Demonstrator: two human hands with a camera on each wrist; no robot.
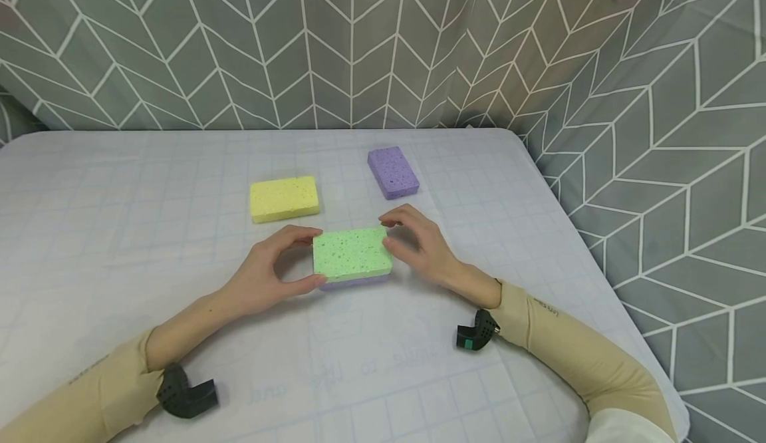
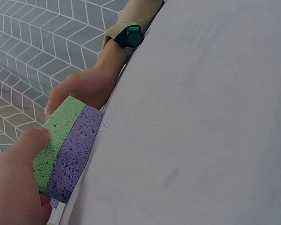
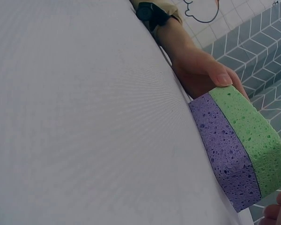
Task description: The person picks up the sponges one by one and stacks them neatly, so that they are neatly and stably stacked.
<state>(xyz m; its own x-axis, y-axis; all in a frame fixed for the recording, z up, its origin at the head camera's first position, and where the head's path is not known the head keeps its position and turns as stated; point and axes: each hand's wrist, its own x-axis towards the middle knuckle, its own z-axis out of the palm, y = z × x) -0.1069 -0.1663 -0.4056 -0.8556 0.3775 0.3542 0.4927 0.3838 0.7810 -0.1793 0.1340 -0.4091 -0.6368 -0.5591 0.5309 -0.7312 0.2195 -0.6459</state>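
Note:
A green sponge [image 1: 352, 254] lies on top of a purple sponge [image 1: 354, 283], their edges nearly lined up. My left hand [image 1: 269, 270] holds the green sponge at its left end, thumb at the near corner and fingertips at the far one. In the left wrist view, the left thumb [image 2: 35, 140] presses on the green layer. My right hand [image 1: 427, 247] is at the stack's right end, fingers loosely bent, with its thumb right at the green sponge's edge. The right wrist view shows its fingertips [image 3: 271, 213] beside the stack's end.
A yellow sponge [image 1: 284, 199] lies beyond the stack to the left. Another purple sponge [image 1: 393, 172] lies farther back on the right, set at an angle. The white cloth-covered table [image 1: 149, 230] meets a grey patterned curtain [image 1: 329, 44] behind and on the right.

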